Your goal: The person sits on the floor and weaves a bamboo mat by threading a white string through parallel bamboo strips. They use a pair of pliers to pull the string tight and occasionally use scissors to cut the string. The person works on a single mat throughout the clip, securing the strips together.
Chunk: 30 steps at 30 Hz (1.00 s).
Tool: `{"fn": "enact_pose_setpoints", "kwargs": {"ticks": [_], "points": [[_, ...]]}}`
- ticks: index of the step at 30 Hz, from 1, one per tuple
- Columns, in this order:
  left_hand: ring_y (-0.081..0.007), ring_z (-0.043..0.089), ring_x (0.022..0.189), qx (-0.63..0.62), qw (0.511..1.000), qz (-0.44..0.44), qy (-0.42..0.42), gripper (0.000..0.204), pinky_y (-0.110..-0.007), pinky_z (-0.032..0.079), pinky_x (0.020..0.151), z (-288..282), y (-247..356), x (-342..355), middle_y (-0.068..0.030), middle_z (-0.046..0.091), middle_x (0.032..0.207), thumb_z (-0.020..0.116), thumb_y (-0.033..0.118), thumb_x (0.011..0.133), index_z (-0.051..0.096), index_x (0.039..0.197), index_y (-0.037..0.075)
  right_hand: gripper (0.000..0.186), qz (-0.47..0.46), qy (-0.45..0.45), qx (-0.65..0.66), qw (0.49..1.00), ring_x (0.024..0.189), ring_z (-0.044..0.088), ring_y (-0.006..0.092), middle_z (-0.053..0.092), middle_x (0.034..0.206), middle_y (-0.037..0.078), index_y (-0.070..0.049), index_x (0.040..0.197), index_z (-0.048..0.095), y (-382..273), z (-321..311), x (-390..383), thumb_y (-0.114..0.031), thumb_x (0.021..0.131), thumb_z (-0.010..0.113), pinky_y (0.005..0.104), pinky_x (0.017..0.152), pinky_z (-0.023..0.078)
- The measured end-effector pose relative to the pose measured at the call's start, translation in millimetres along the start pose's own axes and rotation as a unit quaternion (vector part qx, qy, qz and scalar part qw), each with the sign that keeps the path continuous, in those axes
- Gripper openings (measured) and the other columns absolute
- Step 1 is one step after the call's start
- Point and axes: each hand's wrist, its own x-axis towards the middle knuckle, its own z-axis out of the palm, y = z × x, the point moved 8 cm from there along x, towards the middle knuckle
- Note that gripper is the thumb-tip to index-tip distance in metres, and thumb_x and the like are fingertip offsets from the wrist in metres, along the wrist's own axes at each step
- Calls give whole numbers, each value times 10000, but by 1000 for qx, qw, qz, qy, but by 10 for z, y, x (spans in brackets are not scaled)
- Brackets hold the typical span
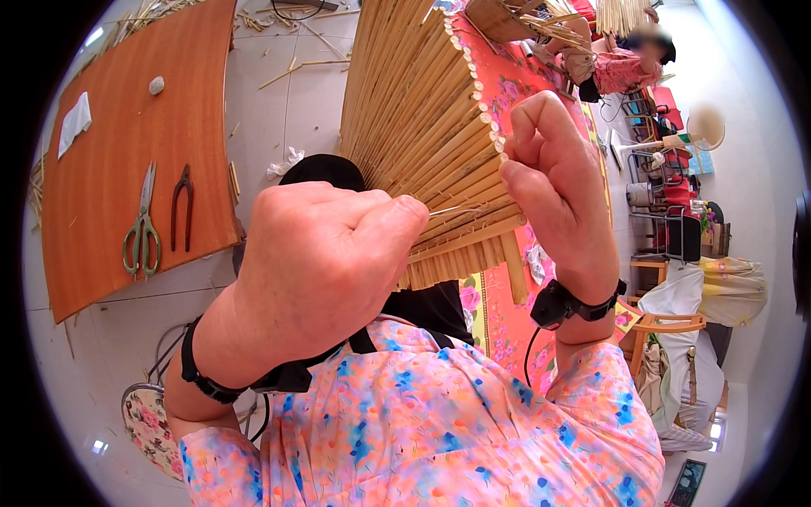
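Observation:
A fan-like panel of yellow-brown reed stalks (414, 110) lies in front of me, the stalks side by side with cut ends along the right edge. Rows of thin stitching cross the stalks near its lower edge. My left hand (325, 253) is closed over the lower left of the panel. From its thumb and forefinger a thin pale strand (456, 209), thread or wire, runs right across the stalks. Curled at the panel's right edge, my right hand (553, 169) has its thumb beside the cut ends. What its fingers grip, if anything, is hidden.
On the left, a brown wooden board (101, 203) bears green-handled scissors (144, 232), pliers (182, 207), a white tissue (76, 125) and a small pale ball (156, 84). Red floral cloth (507, 313) lies beneath the panel. Another person (625, 68) sits at the far right near chairs.

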Motion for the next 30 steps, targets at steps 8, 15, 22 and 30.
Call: {"fn": "enact_pose_setpoints", "kwargs": {"ticks": [8, 15, 22, 30], "points": [[-247, 563, 501, 8, 1000, -5, -6, 130, -329, 424, 455, 0, 0, 15, -75, 601, 635, 686, -22, 722, 633, 827, 33, 148, 9, 10, 1, 1000, 478, 303, 91, 331, 545, 26, -15, 896, 393, 17, 13, -17, -13, 815, 517, 284, 440, 271], [-222, 554, 495, -48, 998, -36, -16, 113, -296, 418, 461, 55, -100, 49, -88, 609, 656, 668, -39, 752, 639, 843, 21, 136, 23, 17, 54, 998, 503, 392, 63, 433, 590, 14, -25, 946, 432, 104, 34, -79, -38, 849, 526, 251, 463, 332], [-89, 514, 507, -121, 983, -127, -56, 159, -228, 389, 473, 6, -215, 47, -68, 611, 649, 658, -52, 783, 696, 927, 4, 149, 22, 89, 391, 916, 754, 538, 48, 570, 911, 36, -7, 1040, 469, 488, 358, -417, -69, 919, 530, 210, 690, 470], [-78, 541, 549, -99, 978, -153, -104, 155, -203, 382, 488, 63, -215, 85, -53, 624, 667, 651, -69, 789, 705, 925, -17, 441, -33, 150, 453, 878, 1036, 543, 131, 553, 1125, 57, -55, 1319, 508, 590, 623, -619, -148, 904, 624, 266, 833, 484]]}}
